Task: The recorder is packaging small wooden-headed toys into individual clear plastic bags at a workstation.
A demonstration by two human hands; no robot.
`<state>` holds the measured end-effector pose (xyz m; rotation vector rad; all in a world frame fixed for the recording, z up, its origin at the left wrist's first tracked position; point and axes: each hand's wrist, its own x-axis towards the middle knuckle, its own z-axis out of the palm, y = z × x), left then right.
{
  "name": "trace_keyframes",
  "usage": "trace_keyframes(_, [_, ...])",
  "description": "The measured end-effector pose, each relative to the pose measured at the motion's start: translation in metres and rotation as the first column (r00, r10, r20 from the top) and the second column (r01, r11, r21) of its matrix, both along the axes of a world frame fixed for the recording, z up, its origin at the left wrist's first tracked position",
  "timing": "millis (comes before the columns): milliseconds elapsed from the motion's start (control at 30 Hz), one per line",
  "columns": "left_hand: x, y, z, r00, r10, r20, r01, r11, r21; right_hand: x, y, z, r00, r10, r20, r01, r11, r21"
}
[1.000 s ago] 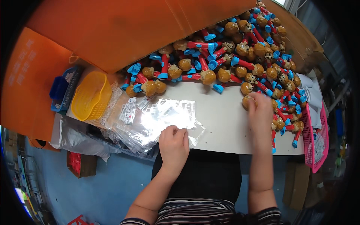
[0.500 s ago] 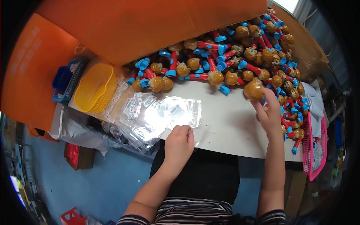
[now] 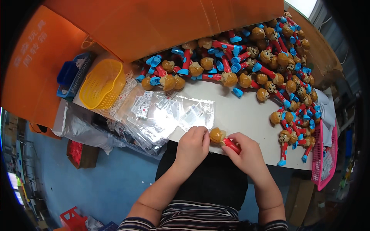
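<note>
Near the front edge of the table, my right hand [image 3: 246, 152] is closed round the red handle of a toy figure with a round brown head [image 3: 217, 135]. The head points left, toward my other hand. My left hand [image 3: 191, 145] has its fingers pinched together right beside the head; what they hold, if anything, I cannot make out. Just beyond that hand lies a stack of clear plastic bags [image 3: 192, 109] with printed paper slips inside. A large heap of similar toy figures [image 3: 229, 79], with red bodies and blue ends, spreads over the back and right of the table.
A yellow basket [image 3: 101, 84] and blue bins [image 3: 71, 77] stand at the left. Orange board walls [image 3: 165, 27] rise behind the heap. A pink basket [image 3: 317, 161] hangs by the right edge. On the floor at left is a box of red pieces [image 3: 79, 154].
My right hand has come from the heap down and left to the table's front edge, bringing a toy figure. My left hand has shifted slightly right, up to the toy's head.
</note>
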<state>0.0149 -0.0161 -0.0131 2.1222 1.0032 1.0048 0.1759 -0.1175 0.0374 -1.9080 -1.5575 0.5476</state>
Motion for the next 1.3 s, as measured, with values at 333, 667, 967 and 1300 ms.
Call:
trace_keyframes(333, [-0.001,0.0,0.015,0.996,-0.067,-0.065,0.076,0.986,0.147,-0.001,0.007,-0.019,0.949,0.026,0.314,-0.104,0.967,0.234])
trace_keyframes(667, [0.005,-0.002,0.025,0.986,-0.129,-0.109,0.149,0.966,0.212,-0.016,0.004,-0.033,0.989,-0.039,0.145,-0.002,0.962,0.273])
trace_keyframes(967, [0.003,-0.008,0.024,0.99,-0.121,-0.068,0.133,0.963,0.233,-0.01,-0.002,-0.03,0.599,-0.108,-0.793,0.148,0.989,-0.023])
trace_keyframes(1300, [0.002,-0.015,0.019,0.995,-0.096,0.011,0.093,0.983,0.155,-0.034,-0.036,-0.051,0.787,-0.267,-0.556,0.447,0.868,0.216])
